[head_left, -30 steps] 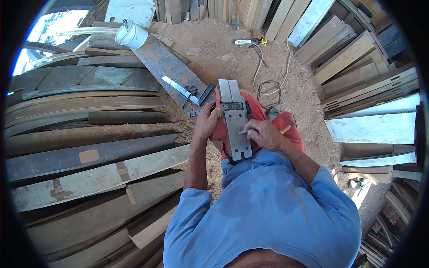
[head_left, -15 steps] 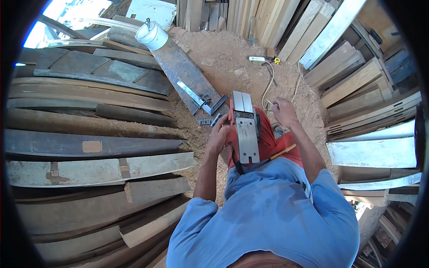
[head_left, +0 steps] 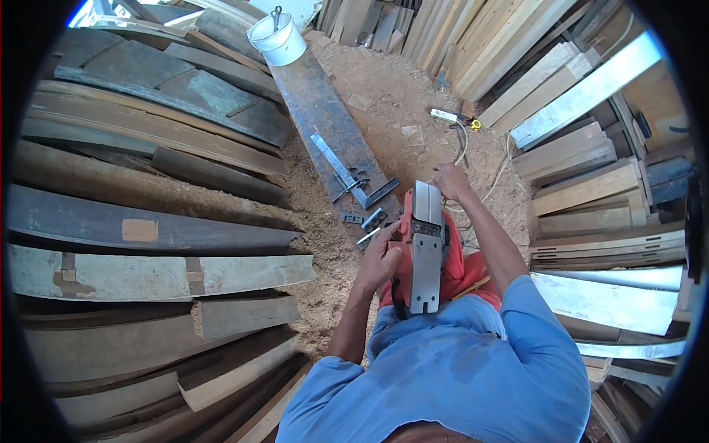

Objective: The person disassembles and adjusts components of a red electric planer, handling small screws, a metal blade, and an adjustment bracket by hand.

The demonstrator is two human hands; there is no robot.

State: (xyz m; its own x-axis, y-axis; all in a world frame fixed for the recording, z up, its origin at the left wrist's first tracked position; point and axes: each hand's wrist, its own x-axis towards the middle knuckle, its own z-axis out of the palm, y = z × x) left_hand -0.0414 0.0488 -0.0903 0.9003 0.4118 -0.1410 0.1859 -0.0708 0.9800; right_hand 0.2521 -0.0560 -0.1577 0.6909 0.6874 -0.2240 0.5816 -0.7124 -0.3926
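An electric hand planer [head_left: 426, 269] lies upside down over my lap, its silver sole facing up and its red body showing at the sides. My left hand [head_left: 382, 258] grips the body from the left, with the fingers along its side. Just past the planer's far end, to the right, is my right hand [head_left: 450, 181] with its fingers curled; what they hold, if anything, is hidden. A thin white rod [head_left: 368, 236] shows beside the left fingertips. Partly covered by my right side, a yellow stick-like handle [head_left: 473, 286] rests against the red cloth.
A long board [head_left: 325, 103] ahead bears a white bucket [head_left: 282, 46], a metal bar clamp [head_left: 340, 170] and small metal pieces [head_left: 353, 218]. A pale cord [head_left: 496, 184] and a yellow tape measure [head_left: 475, 124] lie on the shavings-covered floor. Stacked planks [head_left: 155, 273] line both sides.
My right hand has come in closer to the planer's far end. The view has shifted, so the planer sits lower and further right; my left hand keeps its hold.
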